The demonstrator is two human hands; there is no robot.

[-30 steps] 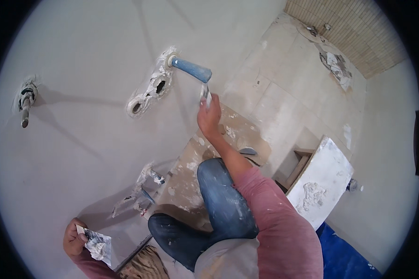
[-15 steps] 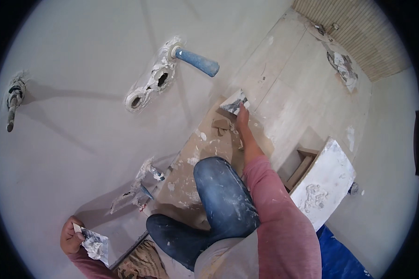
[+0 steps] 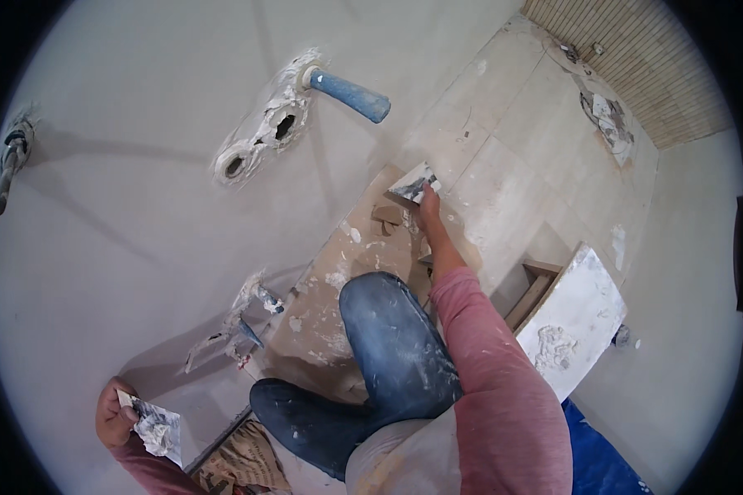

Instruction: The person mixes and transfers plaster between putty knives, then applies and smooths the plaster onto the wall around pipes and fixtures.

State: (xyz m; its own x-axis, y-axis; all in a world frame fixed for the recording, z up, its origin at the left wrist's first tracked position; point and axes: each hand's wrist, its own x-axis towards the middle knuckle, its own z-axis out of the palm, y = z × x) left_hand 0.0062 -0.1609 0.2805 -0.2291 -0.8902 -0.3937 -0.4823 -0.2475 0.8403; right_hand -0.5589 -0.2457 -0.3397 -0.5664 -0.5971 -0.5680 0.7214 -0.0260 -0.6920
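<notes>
At the lower left, my left hand is closed around a putty knife, its flat blade carrying a lump of white plaster. The blade is held close to the smooth pale wall. My right arm reaches forward, and my right hand grips a wide filling knife with a smeared, whitish blade. That blade is low, near where the wall meets the floor; whether it touches either is unclear. Beneath it lies brown cardboard spattered with plaster, with a torn scrap on it. The handles of both tools are mostly hidden by my fingers.
A blue pipe sticks out of the wall above ragged holes. Another pipe stub juts at far left; smaller stubs sit lower. On the right stands a white board with plaster on it. A paper sack lies by my legs.
The whole view has shifted slightly, so the wall fittings and my left hand appear a little further left. Both hands keep hold of their knives.
</notes>
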